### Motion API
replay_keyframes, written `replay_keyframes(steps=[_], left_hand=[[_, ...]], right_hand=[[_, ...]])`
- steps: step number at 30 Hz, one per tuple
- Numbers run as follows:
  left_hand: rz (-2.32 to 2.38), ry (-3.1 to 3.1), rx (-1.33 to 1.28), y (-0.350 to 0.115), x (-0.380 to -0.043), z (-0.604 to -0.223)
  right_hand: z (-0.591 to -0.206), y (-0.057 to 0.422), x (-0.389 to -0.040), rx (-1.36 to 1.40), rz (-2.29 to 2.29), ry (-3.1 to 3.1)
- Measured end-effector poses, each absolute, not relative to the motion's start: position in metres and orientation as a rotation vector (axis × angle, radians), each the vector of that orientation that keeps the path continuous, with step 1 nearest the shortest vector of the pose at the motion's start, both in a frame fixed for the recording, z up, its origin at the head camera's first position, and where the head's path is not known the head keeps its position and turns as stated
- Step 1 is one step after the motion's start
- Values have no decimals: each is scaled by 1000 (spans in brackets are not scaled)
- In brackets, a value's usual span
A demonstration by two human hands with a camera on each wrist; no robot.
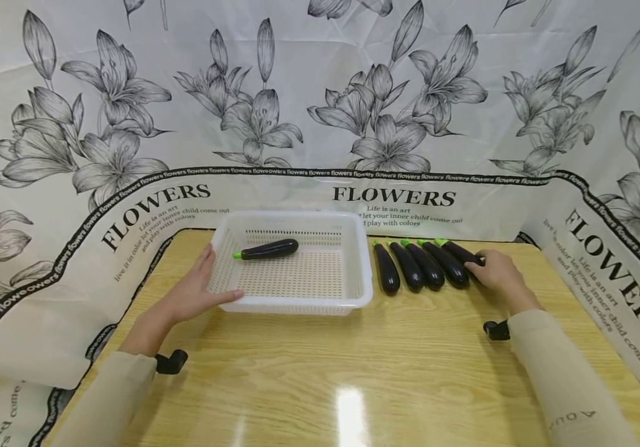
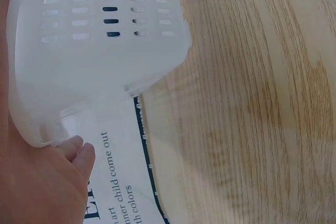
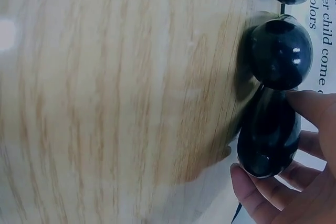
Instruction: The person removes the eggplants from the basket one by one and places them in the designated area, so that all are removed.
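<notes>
A white plastic basket (image 1: 297, 303) with slotted walls stands on the table, one dark purple eggplant (image 1: 270, 249) with a green stem lying inside it. My left hand (image 1: 199, 288) grips the basket's left end, thumb along the front rim and fingers on the outer side. To the right of the basket lies a row of eggplants (image 1: 409, 267), stems toward the back. My right hand (image 1: 498, 273) holds the rightmost eggplant (image 3: 270, 135), thumb on one side and fingers round the other. That eggplant touches its neighbour (image 3: 281, 53) in the right wrist view.
The wooden table (image 1: 320, 372) spreads in front of the basket and the row. A white flower-print cloth (image 1: 275, 149) with black lettering hangs behind and along both sides, its lower edge close behind the basket.
</notes>
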State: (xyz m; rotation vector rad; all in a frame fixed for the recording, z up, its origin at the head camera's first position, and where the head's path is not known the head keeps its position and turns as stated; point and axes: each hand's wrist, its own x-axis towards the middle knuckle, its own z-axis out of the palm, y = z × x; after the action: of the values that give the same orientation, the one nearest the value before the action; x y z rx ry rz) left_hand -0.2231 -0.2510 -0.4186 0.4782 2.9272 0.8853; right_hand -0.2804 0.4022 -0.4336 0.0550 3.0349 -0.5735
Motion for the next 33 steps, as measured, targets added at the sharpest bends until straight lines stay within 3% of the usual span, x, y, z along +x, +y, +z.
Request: replay_keyframes(steps=[33], left_hand=[[871, 2928, 479, -252, -223, -420]], right_hand=[[-408, 393, -257, 51, -568, 3064]])
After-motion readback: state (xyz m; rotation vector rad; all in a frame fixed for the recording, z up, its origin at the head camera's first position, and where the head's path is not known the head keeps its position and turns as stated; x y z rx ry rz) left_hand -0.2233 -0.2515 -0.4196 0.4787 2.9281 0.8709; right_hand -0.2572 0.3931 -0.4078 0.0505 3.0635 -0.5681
